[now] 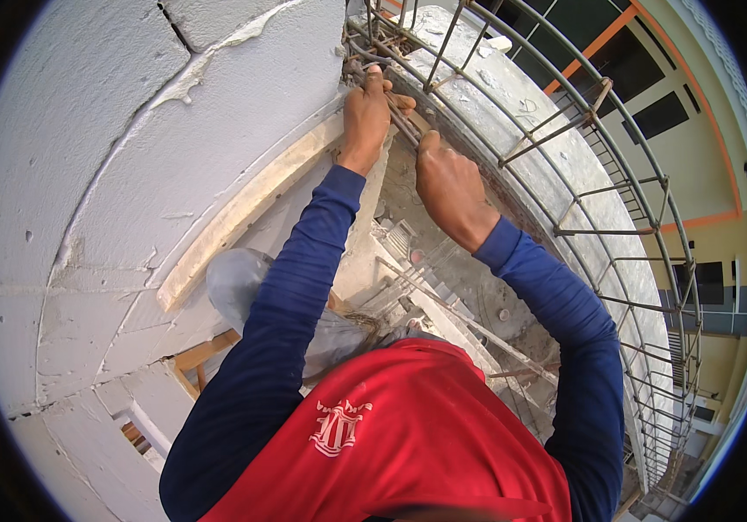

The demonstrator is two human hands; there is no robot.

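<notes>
Both my arms reach up to the corner where a rebar cage (449,80) meets a white block wall (243,113). My left hand (367,126) is closed at the cage's end, its thumb and fingers pressed against the bundle of bars and tie wire (358,65). What it pinches is hidden by the fingers. Just to its right, my right hand (456,184) is wrapped around the near end of a dark metal tool with two slim parallel handles (405,124). The tool's far end disappears behind my left fingers among the bars, so its kind is unclear.
The curved cage runs down the right side over a concrete ledge (512,96). A pale curved board (251,204) lines the wall's base. Far below, the ground (486,287) holds rubble and poles (478,326). Buildings (704,174) stand beyond.
</notes>
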